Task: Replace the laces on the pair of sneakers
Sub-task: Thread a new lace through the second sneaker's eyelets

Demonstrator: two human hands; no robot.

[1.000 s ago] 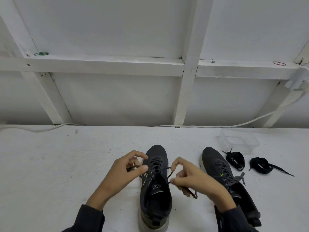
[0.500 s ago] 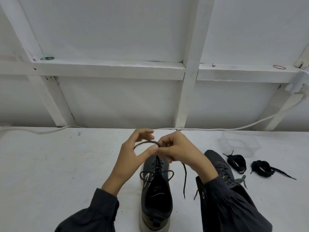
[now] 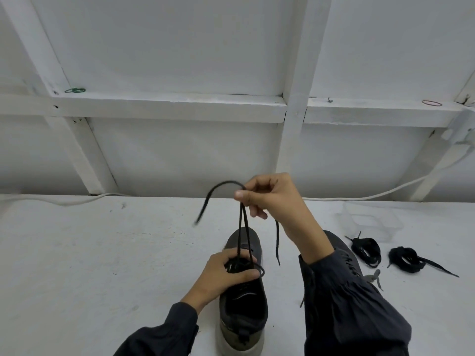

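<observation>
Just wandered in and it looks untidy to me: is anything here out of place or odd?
Nothing is spilled or broken. Two lace bundles lie loose on the table beside the clear box, not in it, one with a trailing end. A green band and a red band sit stray on the wall ledge.

Matt cloth, dull paint, clear plastic

The sneaker (image 3: pixel 255 244) has a dark, matt knitted cloth upper over a paler, smooth sole, and its lace (image 3: pixel 242 214) is thin, round, matt cord. The white-painted tabletop (image 3: pixel 102 253) looks dull and scuffed. Near its far right corner, a clear plastic container (image 3: pixel 370 222) sits beside flat, black, woven spare laces (image 3: pixel 366 249).
</observation>
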